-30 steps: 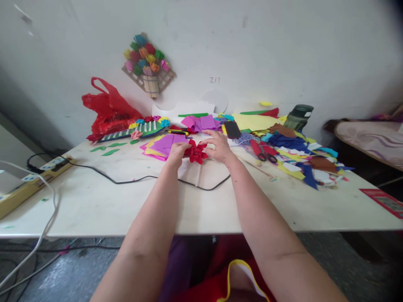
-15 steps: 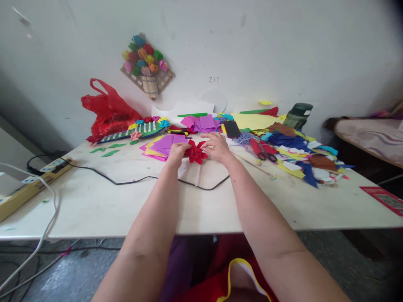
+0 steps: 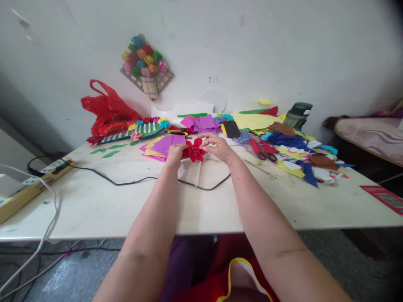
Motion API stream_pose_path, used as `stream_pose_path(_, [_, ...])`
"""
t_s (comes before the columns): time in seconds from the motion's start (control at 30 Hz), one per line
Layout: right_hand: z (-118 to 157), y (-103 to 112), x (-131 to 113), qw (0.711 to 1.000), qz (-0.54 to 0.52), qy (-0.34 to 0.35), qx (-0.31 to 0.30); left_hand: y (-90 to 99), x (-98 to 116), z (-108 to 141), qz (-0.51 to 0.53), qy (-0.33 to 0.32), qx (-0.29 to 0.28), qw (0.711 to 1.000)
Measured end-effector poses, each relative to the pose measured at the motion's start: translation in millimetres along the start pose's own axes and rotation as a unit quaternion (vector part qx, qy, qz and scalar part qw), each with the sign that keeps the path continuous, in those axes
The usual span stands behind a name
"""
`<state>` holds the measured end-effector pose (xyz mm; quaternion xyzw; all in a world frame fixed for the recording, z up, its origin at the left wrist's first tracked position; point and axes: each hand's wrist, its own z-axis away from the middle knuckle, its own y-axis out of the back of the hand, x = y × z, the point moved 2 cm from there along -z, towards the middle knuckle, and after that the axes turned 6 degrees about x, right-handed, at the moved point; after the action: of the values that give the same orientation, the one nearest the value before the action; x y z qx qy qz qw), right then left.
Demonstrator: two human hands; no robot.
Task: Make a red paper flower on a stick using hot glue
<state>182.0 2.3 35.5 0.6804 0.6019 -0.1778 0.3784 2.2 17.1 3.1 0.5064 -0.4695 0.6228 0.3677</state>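
Note:
A red paper flower (image 3: pixel 195 152) with pointed petals is held a little above the table's middle. On its left, my left hand (image 3: pixel 176 155) is closed, pinching the flower at the side. My right hand (image 3: pixel 216 147) has thumb and fingertips pinched on a right-hand petal, its other fingers curved above. Under the flower, a thin whitish stick (image 3: pixel 199 174) points toward me. Beside my left hand lies a stack of purple, pink and yellow paper sheets (image 3: pixel 165 144).
A black cable (image 3: pixel 126 183) crosses the table (image 3: pixel 103 209) in front of my hands. Red-handled scissors (image 3: pixel 262 152) lie by paper scraps (image 3: pixel 289 142) at right. Behind are a phone (image 3: pixel 232 129), a bottle (image 3: pixel 298 115) and a red bag (image 3: pixel 110 107). Green paper leaves (image 3: pixel 110 154) lie left.
The red flower has turned slightly, and its petals show at a different angle. My right hand's fingers have shifted a little along the petal edge. My left hand keeps nearly the same place.

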Motion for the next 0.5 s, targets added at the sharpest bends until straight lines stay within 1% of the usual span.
stream_pose_path(0.1, [2.4, -1.2, -1.6, 0.994, -0.090, -0.063, -0.023, 1.2, -0.8, -1.3, 0.000, -0.006, 0.005, 1.000])
stream_pose_path(0.23, [4.9, -7.2, -3.4, 0.973, -0.170, -0.145, -0.061, 1.0, -1.6, -3.5, 0.004, -0.029, -0.009, 1.000])
stream_pose_path(0.3, [5.5, -10.1, -5.1, 0.963, -0.200, -0.169, -0.065, 0.1, -1.0, -3.3, 0.001, -0.041, -0.023, 0.999])
stream_pose_path(0.4, [5.8, -11.7, -7.8, 0.954, -0.224, -0.192, -0.052, -1.5, 0.8, -1.3, -0.008, -0.047, -0.036, 0.998])
stream_pose_path(0.5, [6.5, -10.4, -8.8, 0.948, -0.227, -0.216, -0.062, -2.1, 1.5, -0.1, -0.014, -0.047, -0.034, 0.998])
